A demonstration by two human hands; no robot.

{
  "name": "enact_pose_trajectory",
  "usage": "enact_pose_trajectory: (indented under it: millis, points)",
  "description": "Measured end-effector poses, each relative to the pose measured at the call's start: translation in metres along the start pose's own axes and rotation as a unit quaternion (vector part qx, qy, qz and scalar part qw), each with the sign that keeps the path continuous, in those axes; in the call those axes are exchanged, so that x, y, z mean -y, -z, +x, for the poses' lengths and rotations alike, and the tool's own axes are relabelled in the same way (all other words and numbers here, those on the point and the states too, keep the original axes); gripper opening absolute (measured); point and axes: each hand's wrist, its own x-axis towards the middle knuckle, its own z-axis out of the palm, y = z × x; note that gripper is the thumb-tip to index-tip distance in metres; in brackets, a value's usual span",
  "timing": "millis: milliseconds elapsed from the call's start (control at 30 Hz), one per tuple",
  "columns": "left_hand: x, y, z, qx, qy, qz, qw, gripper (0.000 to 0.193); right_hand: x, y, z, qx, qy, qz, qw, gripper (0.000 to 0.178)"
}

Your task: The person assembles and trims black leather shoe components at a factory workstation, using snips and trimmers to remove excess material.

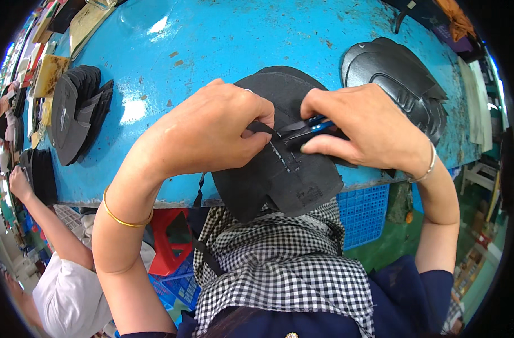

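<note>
A flat black shoe-upper-like piece (251, 188) lies at the near edge of the table, partly overhanging toward my checkered apron (290, 270). My left hand (214, 127) is closed in a pinch on a narrow black strip (262, 130) at the middle of this piece. From the other side my right hand (366, 121) grips small blue-handled thread snips (320, 125), thumb below and fingers above. Their blades point left, close to the strip and the pinching fingertips. A pale line of stitches or marks runs down the piece just below. My right palm hides part of its right side.
Glossy black pieces (392, 76) are stacked at the right of the blue table (212, 34), and more black pieces (71, 112) at the left. Below stand a red stool (168, 239) and a blue crate (365, 217). A co-worker in a white top (71, 293) works at the left.
</note>
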Motion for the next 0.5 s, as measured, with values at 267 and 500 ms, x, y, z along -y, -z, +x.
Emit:
enact_pose_trajectory:
  millis: [267, 500]
  points:
    - [-0.001, 0.005, 0.001, 0.040, 0.012, -0.055, 0.998, 0.014, -0.004, -0.015, 0.013, -0.008, 0.035, -0.009, 0.999, 0.027]
    - [0.010, 0.007, -0.018, -0.126, 0.123, -0.399, 0.900, 0.015, 0.025, -0.017, -0.007, -0.098, 0.066, -0.025, 0.993, 0.016]
